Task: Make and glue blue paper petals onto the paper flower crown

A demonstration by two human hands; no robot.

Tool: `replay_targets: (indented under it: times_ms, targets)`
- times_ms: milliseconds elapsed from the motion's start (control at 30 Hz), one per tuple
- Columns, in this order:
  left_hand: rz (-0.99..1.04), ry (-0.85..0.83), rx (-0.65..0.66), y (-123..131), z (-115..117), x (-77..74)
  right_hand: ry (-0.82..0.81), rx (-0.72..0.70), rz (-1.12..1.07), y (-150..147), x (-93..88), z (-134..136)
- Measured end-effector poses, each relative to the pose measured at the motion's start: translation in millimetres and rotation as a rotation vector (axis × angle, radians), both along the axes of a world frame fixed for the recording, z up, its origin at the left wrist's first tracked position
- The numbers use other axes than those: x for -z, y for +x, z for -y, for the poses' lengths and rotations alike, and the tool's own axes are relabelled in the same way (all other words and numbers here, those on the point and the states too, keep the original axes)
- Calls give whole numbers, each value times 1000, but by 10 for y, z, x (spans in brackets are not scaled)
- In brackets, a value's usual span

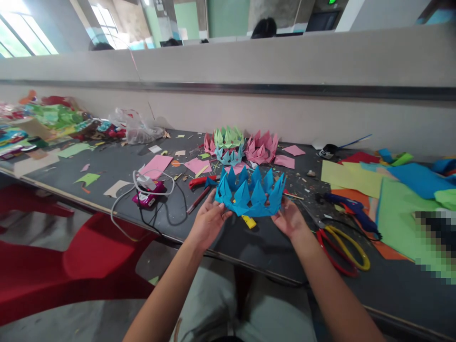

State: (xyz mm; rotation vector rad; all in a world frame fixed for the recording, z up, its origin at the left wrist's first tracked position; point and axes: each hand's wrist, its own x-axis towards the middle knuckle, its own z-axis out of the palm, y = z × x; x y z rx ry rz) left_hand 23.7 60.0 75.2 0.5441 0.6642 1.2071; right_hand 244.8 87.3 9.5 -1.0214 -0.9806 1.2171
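Note:
A blue folded-paper crown (254,197), a ring of pointed peaks, is held over the dark table in front of me. My left hand (210,221) grips its left side, thumb toward me. On the opposite side my right hand (288,218) holds the lower edge, some fingers hidden beneath the paper. Below the crown lies a small yellow object (249,222), partly covered. Close to my left hand are a red-handled tool (199,183) and a dark red pen-like stick (198,199). Red-and-yellow-handled scissors (344,251) rest to the right of my right hand.
Behind stand a green paper crown (228,137), a light blue one (230,155) and a pink one (262,147). A blue glue gun (352,206) and coloured paper sheets (402,218) lie right. Left are a purple power strip (148,194) with cables and a red chair (103,247).

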Motion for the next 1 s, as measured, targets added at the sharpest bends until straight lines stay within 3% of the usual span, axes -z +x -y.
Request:
replay_targets:
  times_ms: [233, 400, 600, 700, 800, 933, 1000]
  targets:
    - [118, -136, -2, -111, -102, 69, -100, -28, -249, -40, -138, 107]
    - [102, -127, 30, -126, -113, 103, -164, -213, -465, -86, -272, 216]
    - [90, -106, 76, -115, -103, 173, -237, -366, -436, -136, -259, 253]
    - [70, -86, 80, -142, -166, 203, -309, -341, -392, -158, -259, 205]
    - [-38, -98, 58, -193, -310, 186, -355, -227, -370, -174, -307, 94]
    - [-201, -187, 48, -238, -606, 30, -337, -101, -418, -179, -404, -176]
    - [-259, -150, 62, -225, -797, -100, -316, -81, -441, -181, -471, -358]
